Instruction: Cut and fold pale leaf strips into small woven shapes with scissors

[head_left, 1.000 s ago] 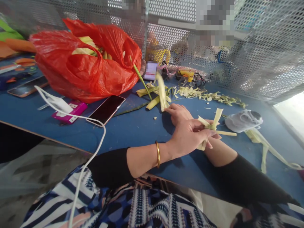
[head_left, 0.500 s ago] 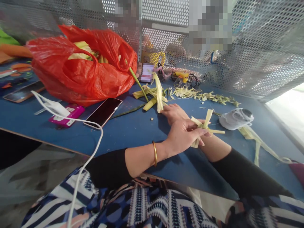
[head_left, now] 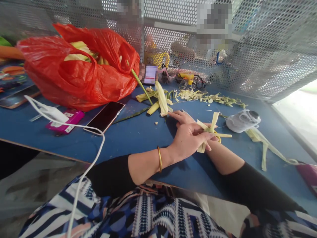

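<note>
We've got our L hand (head_left: 186,140) closed on the folded leaf piece (head_left: 210,130), pinched btw thumb & fingers, w/ its pale strip ends sticking out, above our R forearm. Our R hand (head_left: 183,118) reaches fwd past it, fingers slightly parted & nothing seen in the grip; its fingertips are just beside the loose pale strip (head_left: 161,100), can't tell if touching. That strip lies by the leaf pieces (head_left: 153,108) on the blue counter (head_left: 138,138). Thread spool (head_left: 242,121) is on its side, R of the folded piece; shredded bits (head_left: 192,95) lie near the mesh panel (head_left: 173,39). Red bag (head_left: 81,74) w/ pale leaves, dark-screened phone (head_left: 105,117) & white cable (head_left: 92,158) are off L.
</note>
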`<state>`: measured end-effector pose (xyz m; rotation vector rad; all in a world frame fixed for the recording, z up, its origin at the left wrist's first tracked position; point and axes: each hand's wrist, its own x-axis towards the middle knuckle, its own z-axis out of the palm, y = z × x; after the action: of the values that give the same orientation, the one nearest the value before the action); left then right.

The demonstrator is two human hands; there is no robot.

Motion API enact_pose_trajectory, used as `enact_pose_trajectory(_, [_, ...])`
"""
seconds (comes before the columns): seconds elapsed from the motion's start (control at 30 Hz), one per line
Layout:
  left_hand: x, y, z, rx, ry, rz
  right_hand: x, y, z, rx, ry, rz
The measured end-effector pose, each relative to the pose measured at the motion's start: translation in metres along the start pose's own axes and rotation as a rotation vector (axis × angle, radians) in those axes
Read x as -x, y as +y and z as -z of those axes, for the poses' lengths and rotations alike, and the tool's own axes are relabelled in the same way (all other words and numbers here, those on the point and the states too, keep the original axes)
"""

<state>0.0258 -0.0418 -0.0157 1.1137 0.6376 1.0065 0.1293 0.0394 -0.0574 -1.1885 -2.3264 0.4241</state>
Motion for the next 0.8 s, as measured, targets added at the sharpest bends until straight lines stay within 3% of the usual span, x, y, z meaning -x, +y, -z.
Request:
enact_pose_trajectory(0.1, [0.0,0.0,-0.001,0.043,0.007,0.024,0.004,-0.004,-0.002,-0.07,-0.011,0.039])
enact_pose_trajectory(0.23, [0.002,0.002,-0.001,0.046,-0.006,0.05,0.002,-0.009,-0.003,-0.083,0.187,-0.044])
enact_pose_trajectory(0.3, [0.003,0.003,0.0,0.016,-0.005,0.065,-0.005,-0.009,-0.003,-0.013,0.212,-0.031])
enact_pose_trajectory(0.43, [0.003,0.006,0.0,0.004,0.001,0.073,-0.025,-0.01,-0.005,0.157,0.096,-0.008])
enact_pose_trajectory(0.57, [0.001,0.006,0.0,0.049,0.007,0.056,-0.04,-0.021,-0.011,0.318,-0.037,-0.089])
enact_pose_trajectory(0.8, [0.0,0.007,0.0,0.076,-0.004,0.083,-0.045,-0.038,-0.014,0.527,-0.142,-0.082])
